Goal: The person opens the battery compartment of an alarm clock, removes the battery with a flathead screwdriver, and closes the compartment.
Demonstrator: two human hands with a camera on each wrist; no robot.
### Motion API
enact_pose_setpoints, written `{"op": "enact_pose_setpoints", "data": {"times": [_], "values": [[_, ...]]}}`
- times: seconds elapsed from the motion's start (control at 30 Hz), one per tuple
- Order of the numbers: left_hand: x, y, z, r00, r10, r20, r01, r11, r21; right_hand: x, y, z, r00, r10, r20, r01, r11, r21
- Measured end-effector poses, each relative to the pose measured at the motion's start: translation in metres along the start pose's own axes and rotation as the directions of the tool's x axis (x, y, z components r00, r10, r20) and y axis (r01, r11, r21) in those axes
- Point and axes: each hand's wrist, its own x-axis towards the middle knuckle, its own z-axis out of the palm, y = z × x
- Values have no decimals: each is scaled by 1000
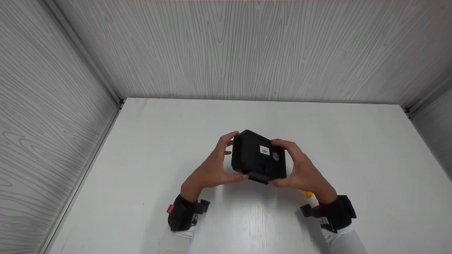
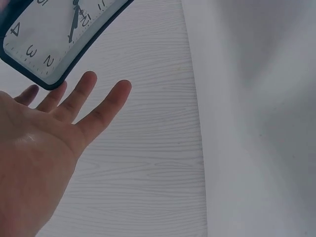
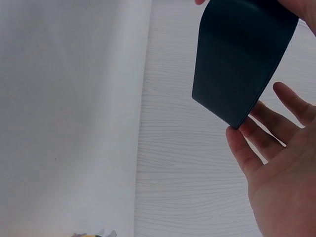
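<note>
A black desk clock (image 1: pixel 254 155) is held up above the white table, tilted, with its back toward the head camera. That back carries a white label and a round grey knob. In the left wrist view, the clock's white face (image 2: pixel 54 39) shows dark numerals and hands. My left hand (image 1: pixel 212 167) holds the clock's left side, thumb at the lower edge and fingers at the upper corner. On the right side, my right hand (image 1: pixel 302 173) grips it between thumb and fingers. The right wrist view shows the dark casing (image 3: pixel 237 64) touched by the fingertips at one corner.
A small orange object (image 1: pixel 309 194) lies on the table, partly hidden behind the right wrist. Grey wood-grain panels (image 1: pixel 226 49) stand behind the white table (image 1: pixel 159 134) and on both its sides.
</note>
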Motion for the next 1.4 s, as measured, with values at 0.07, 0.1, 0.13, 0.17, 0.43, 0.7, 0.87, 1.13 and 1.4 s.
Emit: {"op": "enact_pose_setpoints", "data": {"times": [0.07, 0.1, 0.13, 0.17, 0.43, 0.7, 0.87, 1.13, 1.4], "values": [[-1, 0, -1, 1000, -18, 5, 17, 1000, 14, -1, 4, 1, 1000, -2, 2, 2, 1000, 1], [-1, 0, -1, 1000, -23, 7, 23, 1000, 20, -1, 7, 1, 1000, -2, 1, 2, 1000, 2], [-2, 0, -1, 1000, -28, 10, 28, 999, 22, -2, 11, 2, 1000, 2, 2, -2, 1000, 0], [-2, -1, -2, 999, -31, 14, 31, 999, 30, -3, 15, 3, 1000, 4, 3, -4, 1000, -3], [-5, -4, -3, 986, -156, 59, 151, 985, 79, -7, 34, 3, 997, 43, 61, -38, 997, -70], [-5, -10, -1, 986, -155, 68, 145, 981, 131, -7, 33, 4, 988, 105, 112, -93, 991, -100], [-4, -11, 0, 983, -174, 61, 159, 969, 190, -6, 33, 5, 983, 145, 111, -137, 988, -74], [-6, -12, 0, 957, -276, 91, 251, 942, 224, -7, 37, 7, 976, 167, 139, -161, 985, -55], [-6, -16, 2, 937, -328, 124, 282, 916, 286, -9, 39, 9, 956, 220, 193, -196, 971, -135]]}}
